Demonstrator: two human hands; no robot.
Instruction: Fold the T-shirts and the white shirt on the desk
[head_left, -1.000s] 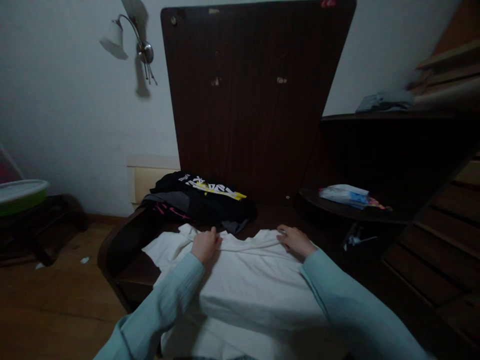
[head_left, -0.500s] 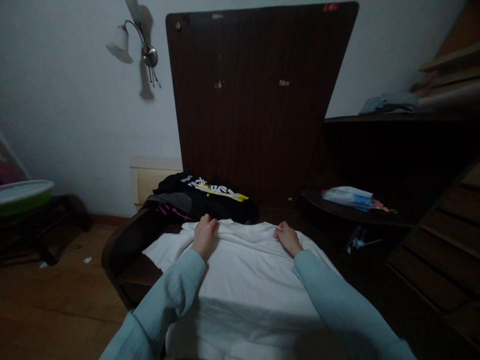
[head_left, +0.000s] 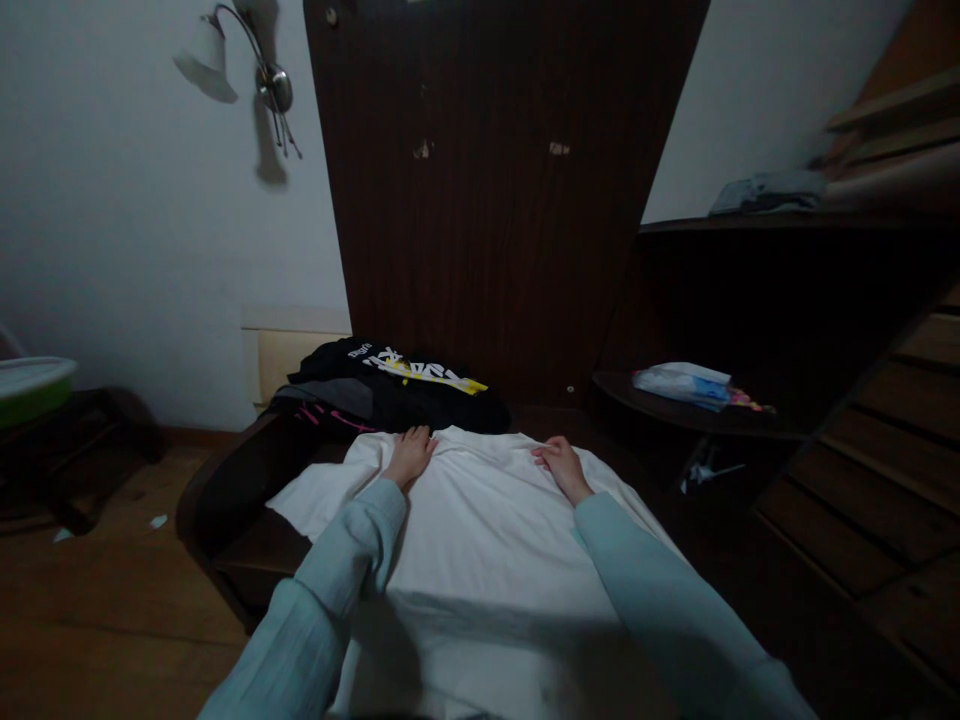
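A white garment lies spread over a dark wooden surface in front of me. My left hand rests flat on its far edge with fingers stretched out. My right hand lies on the same far edge further right, fingers loosely curled against the cloth and holding nothing I can make out. Both arms wear light blue sleeves. Just beyond the hands sits a pile of black clothes with white and yellow print.
A tall dark wooden board stands against the wall behind. A curved shelf at right carries a plastic packet. A wall lamp hangs upper left. Wooden slats run along the right, and a green basin sits at far left.
Both hands have pushed the garment's folded edge away from me toward the black clothes and laid it down. The left hand went from gripping the edge to lying flat.
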